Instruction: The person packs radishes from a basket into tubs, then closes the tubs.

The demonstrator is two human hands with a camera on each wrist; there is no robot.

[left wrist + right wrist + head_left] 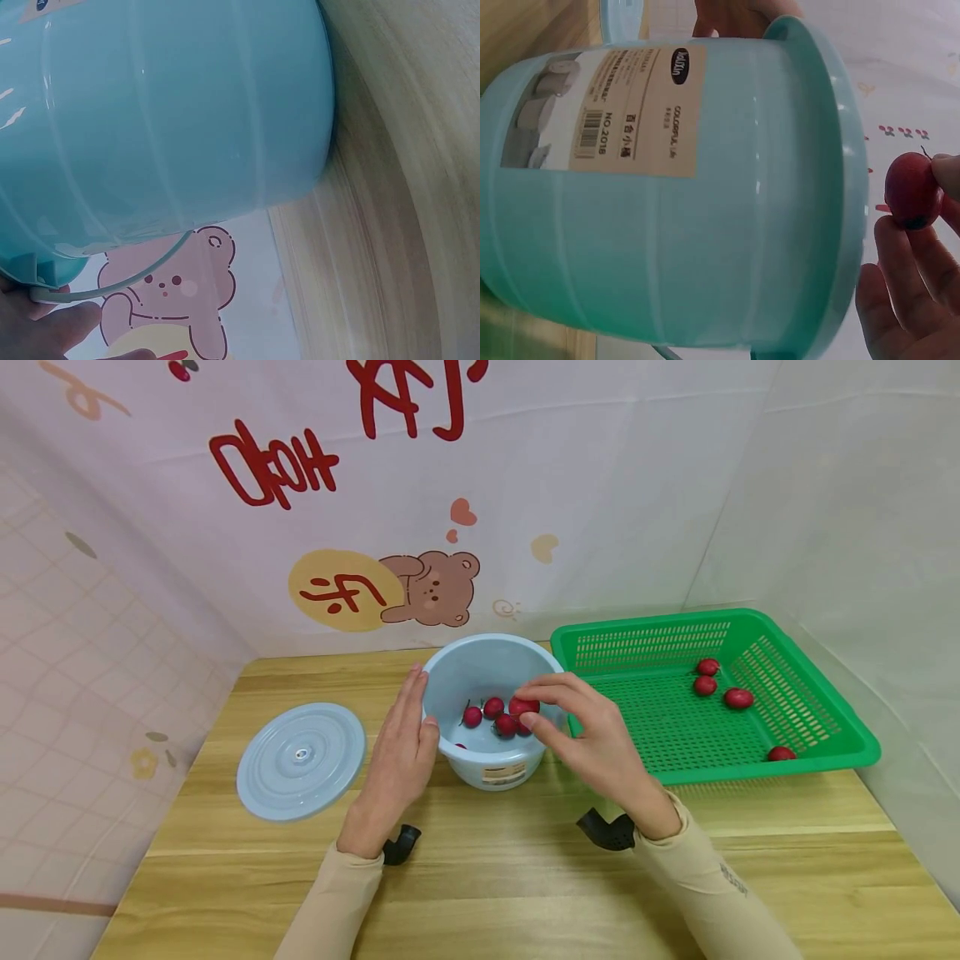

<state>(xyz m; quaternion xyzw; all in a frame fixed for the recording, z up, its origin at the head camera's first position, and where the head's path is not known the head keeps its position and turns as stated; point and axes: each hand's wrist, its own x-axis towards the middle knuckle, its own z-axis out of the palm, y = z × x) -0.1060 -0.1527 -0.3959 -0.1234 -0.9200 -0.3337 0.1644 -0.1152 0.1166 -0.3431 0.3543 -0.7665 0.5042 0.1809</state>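
Observation:
A light blue plastic bucket (491, 768) stands upright on the table, with several small red fruits (505, 725) at its bottom. Over its right side, my right hand (592, 739) pinches one red oval fruit (913, 190) between thumb and fingers. That fruit has a thin stem at one end and a dark spot at the other. My left hand (397, 760) lies along the bucket's left rim with its fingers extended. In the left wrist view, the fingers (71, 326) are at the rim beside the thin bail handle (112, 289).
To the right, a green slotted basket (712, 774) holds several more red fruits (738, 698). A round blue lid (300, 785) lies flat on the wooden table (487, 877) at left. Behind stands a printed white cloth wall (615, 485). Black wrist mounts (606, 831) sit below the hands.

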